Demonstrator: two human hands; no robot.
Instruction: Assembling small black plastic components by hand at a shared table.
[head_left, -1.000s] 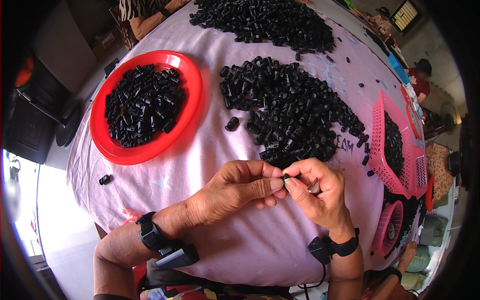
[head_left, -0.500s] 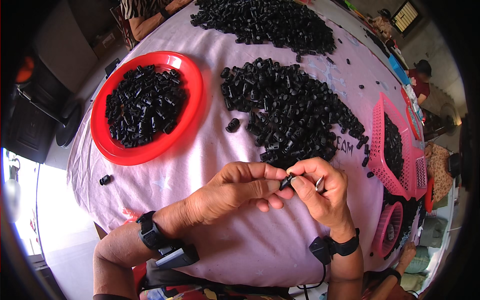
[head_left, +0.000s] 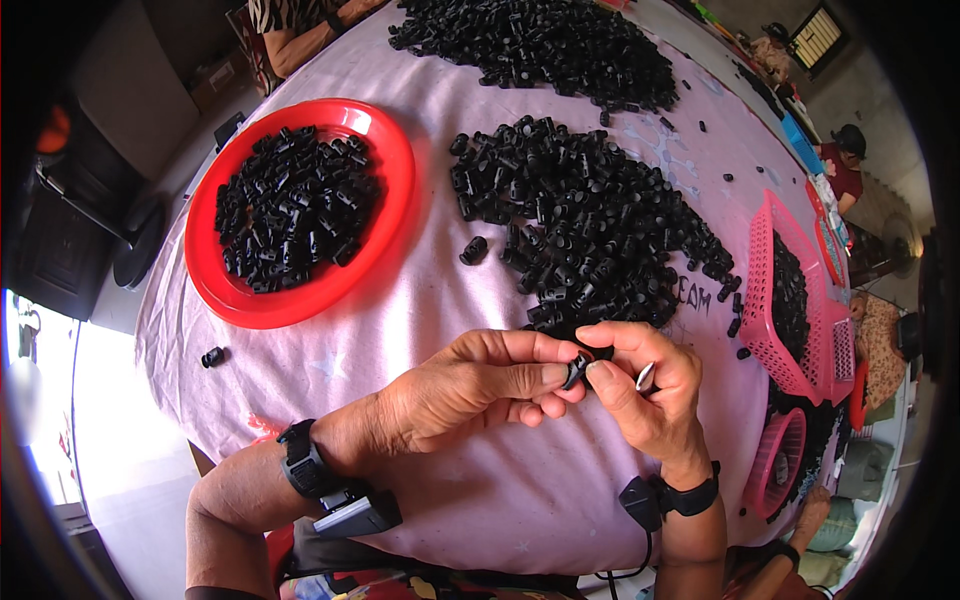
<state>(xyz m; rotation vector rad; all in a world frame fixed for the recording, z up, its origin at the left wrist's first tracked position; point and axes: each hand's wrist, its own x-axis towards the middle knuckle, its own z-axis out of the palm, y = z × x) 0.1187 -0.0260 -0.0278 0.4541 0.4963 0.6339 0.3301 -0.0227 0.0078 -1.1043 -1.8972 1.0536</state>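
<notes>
Near the table's front edge, my left hand [head_left: 480, 380] pinches a small black plastic cord lock [head_left: 577, 371] between thumb and forefinger. My right hand [head_left: 645, 395] is closed just beside it, thumb tip against the piece's right side and forefinger arched above. A slim silver metal tool [head_left: 646, 377] is tucked in the right fingers; its kind is too hidden to name. Just beyond my fingertips lies a heap of the same black pieces [head_left: 590, 220]. A red round tray [head_left: 395, 215] at the left holds many more.
A larger black heap [head_left: 540, 50] lies at the far side. Pink baskets [head_left: 765, 330] [head_left: 775, 460] stand at the right. Single pieces lie loose on the pink cloth [head_left: 330, 400], one at the left [head_left: 212, 357]. Other people sit around the table.
The black piece has turned more upright between my fingertips. My right forefinger and thumb have opened slightly around it, and the view has shifted a little.
</notes>
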